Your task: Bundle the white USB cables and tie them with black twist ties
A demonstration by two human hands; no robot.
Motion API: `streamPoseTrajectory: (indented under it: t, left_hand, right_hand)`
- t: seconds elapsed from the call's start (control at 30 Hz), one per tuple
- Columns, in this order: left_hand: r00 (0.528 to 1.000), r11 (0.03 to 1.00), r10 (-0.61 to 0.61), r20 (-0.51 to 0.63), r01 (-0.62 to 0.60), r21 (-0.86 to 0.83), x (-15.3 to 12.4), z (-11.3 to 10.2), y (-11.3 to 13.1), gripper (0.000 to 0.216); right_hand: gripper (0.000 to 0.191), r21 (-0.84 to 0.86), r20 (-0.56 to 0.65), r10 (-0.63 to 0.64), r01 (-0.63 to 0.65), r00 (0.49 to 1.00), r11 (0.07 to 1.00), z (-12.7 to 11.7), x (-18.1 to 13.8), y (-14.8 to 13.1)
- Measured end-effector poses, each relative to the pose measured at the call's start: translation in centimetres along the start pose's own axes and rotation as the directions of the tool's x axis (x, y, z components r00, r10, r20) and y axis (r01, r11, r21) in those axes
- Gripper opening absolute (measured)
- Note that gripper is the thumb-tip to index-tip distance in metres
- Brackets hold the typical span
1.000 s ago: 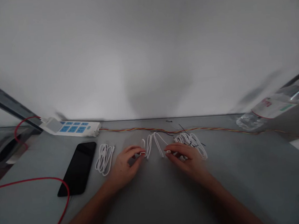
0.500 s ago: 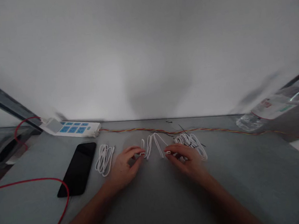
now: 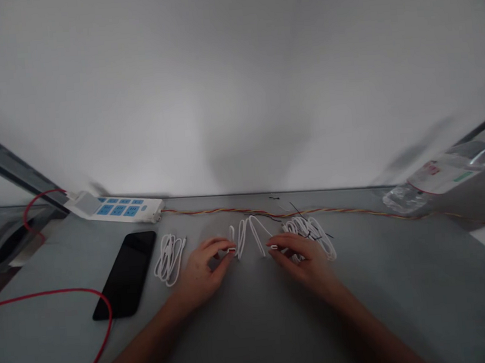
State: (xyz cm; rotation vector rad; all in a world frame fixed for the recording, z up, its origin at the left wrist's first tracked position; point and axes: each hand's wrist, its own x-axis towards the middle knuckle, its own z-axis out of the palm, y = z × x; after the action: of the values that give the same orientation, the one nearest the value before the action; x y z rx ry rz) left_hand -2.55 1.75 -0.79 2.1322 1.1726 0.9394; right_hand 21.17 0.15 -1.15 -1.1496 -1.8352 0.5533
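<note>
Here, the cable (image 3: 250, 232) lies between the two hands, folded in a loose zigzag on the table (image 3: 254, 326). Its folds run away from the person toward the wall, while both ends come back to the near side. So the folds run front to back, but the line from one end to the other runs left to right, and each end is with the hand on its own side.

The left hand (image 3: 199, 271) rests low on the table, thumb and forefinger nipped together on the left end, with a small plug just showing at the fingers (image 3: 226, 250). The right hand (image 3: 306, 257) mirrors it: its fingers (image 3: 276, 246) are closed to a narrow pinch on the right end, and the rest of the hand is curled loosely. The two pinches face each other across a short gap, and the folds lie just beyond the fingertips, neither hand nearer to them than the other.

A white coil (image 3: 169, 258) lies just left of the left hand, apart from it. A bundle (image 3: 316, 233) of white leads sits at the far side of the right hand (touching or not, I cannot tell in this dim light). Further left is a dark phone (image 3: 126, 273), with a power strip (image 3: 116, 207) behind it and a red wire (image 3: 66, 293) looping near it. A twisted wire (image 3: 211, 211) crosses the back of the table, and a bottle (image 3: 435, 180) lies at the far right.
</note>
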Motion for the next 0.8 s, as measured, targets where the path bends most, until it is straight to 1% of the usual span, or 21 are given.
streamPoseTrajectory:
  t: [0.4,0.6,0.8]
  left_hand:
    - [1.000,0.999,0.001,-0.006,-0.001,0.038,0.06,-0.08,0.27,0.019]
    - [1.000,1.000,0.013,-0.002,-0.013,0.016,0.11,-0.06,0.28,0.018]
    - [1.000,1.000,0.012,-0.013,-0.012,0.028,-0.08,-0.04,0.14,0.019]
  right_hand:
    - [0.014,0.014,-0.009,-0.014,0.014,1.000,1.000,0.06,0.01,0.07]
    - [0.013,0.012,-0.009,-0.030,0.030,1.000,0.999,-0.08,-0.01,-0.01]
    - [0.014,0.006,0.000,-0.017,0.017,1.000,1.000,-0.08,-0.08,0.17]
